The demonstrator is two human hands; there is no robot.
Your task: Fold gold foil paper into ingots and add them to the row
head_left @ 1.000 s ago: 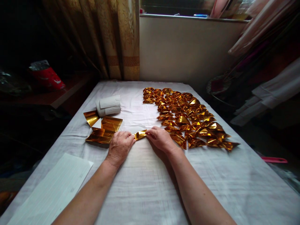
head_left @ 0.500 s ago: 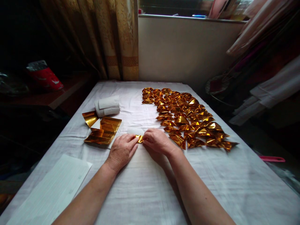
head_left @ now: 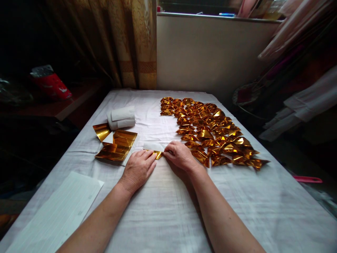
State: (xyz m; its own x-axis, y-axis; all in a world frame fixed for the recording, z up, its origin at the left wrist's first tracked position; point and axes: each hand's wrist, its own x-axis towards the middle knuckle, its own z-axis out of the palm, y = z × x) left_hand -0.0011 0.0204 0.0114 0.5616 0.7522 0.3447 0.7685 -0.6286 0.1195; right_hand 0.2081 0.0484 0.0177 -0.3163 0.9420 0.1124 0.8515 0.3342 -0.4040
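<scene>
- The small gold paper lies on the white cloth, right between the two hands. Its white side sticks out just behind them.
- To fold it well, it looks best to keep the paper flat on the cloth, line up the edges, then press hard along the fold.
- The left hand lies palm down. Its fingers are close together, and the tips press on the left end of the gold paper.
- The right hand is bent a little. Its fingertips pinch the right end of the paper.
- Both arms reach forward from the bottom and come close at the paper.
- A big bunch of folded gold pieces lies just right of the right hand.
- Flat gold sheets lie near the left hand, with a white roll behind them.
</scene>
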